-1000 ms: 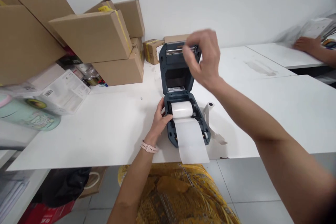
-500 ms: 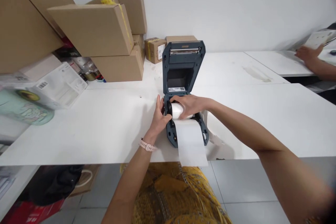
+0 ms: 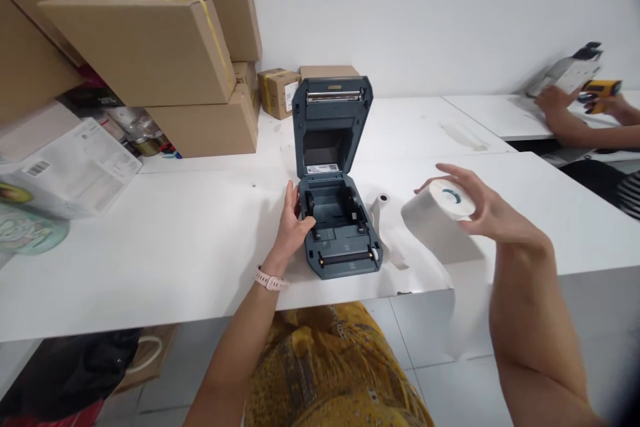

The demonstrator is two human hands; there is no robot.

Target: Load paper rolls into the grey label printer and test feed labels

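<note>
A dark blue-grey label printer (image 3: pixel 335 207) stands on the white table with its lid (image 3: pixel 330 123) raised. Its roll bay shows two black roll holders with no roll between them. My left hand (image 3: pixel 295 223) grips the printer's left side wall, thumb over the inner edge and fingers outside. Off to the right, above the table, my right hand (image 3: pixel 485 210) is closed around a white paper roll (image 3: pixel 425 210), one end of its core facing me. The roll's loose strip (image 3: pixel 470 300) hangs down past the table's front edge. Beside the printer lies a narrow white paper roll (image 3: pixel 383 203).
Cardboard boxes (image 3: pixel 200 130) are stacked at the back left, near a white carton (image 3: pixel 90 163) and a mint-green item (image 3: pixel 35 230). At the far right, a co-worker's hands (image 3: pixel 555 100) hold a package and a yellow handheld scanner (image 3: pixel 603 90).
My right hand has lifted the paper roll out of the printer and carried it right, its strip trailing. My left hand has stayed on the printer. The co-worker's scanner has come into view.
</note>
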